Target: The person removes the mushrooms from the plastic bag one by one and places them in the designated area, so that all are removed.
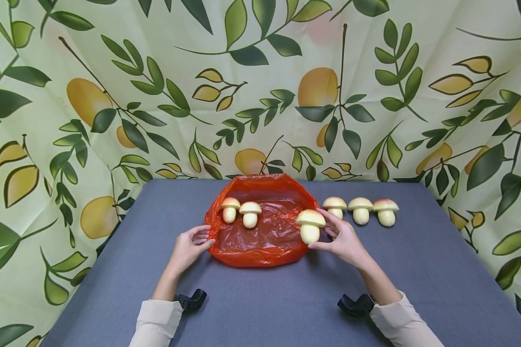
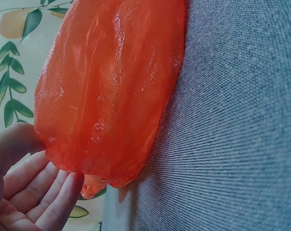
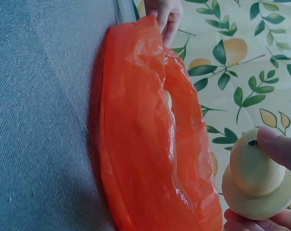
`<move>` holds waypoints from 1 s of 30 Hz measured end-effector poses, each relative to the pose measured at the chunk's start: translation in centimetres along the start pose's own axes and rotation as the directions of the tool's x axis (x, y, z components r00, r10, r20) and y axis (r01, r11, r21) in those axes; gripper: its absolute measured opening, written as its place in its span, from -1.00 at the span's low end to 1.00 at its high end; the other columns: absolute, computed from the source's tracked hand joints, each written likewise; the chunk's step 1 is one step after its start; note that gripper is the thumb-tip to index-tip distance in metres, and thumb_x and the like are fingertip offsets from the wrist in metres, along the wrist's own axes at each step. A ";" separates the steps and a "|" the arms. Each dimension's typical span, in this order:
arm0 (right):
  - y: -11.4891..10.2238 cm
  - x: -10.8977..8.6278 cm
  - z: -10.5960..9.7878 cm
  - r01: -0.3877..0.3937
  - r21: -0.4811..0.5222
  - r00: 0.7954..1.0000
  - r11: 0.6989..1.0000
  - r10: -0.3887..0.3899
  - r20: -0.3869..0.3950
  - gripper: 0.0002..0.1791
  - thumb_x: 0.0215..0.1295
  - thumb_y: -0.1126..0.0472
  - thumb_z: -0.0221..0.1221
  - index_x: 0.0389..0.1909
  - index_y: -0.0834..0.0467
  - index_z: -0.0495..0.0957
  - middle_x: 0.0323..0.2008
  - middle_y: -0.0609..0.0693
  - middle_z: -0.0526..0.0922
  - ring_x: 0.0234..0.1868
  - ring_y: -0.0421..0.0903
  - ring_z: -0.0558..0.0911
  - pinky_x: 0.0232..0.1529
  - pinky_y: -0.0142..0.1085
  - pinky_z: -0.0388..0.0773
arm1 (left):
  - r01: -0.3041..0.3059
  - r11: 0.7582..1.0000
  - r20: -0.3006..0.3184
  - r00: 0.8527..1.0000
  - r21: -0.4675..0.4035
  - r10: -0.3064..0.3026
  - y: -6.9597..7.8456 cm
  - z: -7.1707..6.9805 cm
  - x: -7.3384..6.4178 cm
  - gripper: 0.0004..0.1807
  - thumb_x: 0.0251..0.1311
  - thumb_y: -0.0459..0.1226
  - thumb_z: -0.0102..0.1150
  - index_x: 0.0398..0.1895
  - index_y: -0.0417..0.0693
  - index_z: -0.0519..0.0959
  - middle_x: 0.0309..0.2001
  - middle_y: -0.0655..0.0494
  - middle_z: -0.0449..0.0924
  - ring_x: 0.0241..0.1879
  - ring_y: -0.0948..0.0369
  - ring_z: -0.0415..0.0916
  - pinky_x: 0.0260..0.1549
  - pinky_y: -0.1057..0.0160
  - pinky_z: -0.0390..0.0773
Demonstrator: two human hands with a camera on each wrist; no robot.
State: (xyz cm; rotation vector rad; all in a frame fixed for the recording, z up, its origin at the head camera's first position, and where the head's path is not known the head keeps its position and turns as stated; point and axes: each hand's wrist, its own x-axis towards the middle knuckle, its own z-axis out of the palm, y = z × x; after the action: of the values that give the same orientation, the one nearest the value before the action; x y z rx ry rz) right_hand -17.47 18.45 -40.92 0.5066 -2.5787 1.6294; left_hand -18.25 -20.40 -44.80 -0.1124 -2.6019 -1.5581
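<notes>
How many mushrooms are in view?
6 plainly visible: two mushrooms in the red bag, one mushroom in the right hand, three mushrooms on the table. A pale sliver behind that hand may be another.

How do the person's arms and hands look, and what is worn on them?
The left sleeve and right sleeve are cream-coloured. Beside each cuff sits a black, bent device: left device, right device. The left hand and right hand wear no gloves.
</notes>
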 end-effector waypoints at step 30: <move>1.7 -4.0 -4.7 -0.082 -0.091 0.995 0.992 0.076 -0.064 -0.05 -0.08 0.30 0.47 0.36 0.36 0.23 0.28 0.38 0.39 -0.03 -0.82 0.32 -0.02 -0.90 0.33 | 0.016 1.000 0.004 1.000 0.006 -0.016 0.1 -0.1 0.1 -0.57 0.05 -0.46 0.34 0.03 -0.40 0.54 -0.10 -0.33 0.65 -0.09 0.00 0.64 -0.10 0.37 0.70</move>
State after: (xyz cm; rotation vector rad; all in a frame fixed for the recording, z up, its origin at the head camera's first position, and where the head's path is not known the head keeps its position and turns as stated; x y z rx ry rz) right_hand -14.83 24.23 -41.19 0.3485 -2.6475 1.5117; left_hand -18.35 -20.43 -44.66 -0.0942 -2.6172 -1.5563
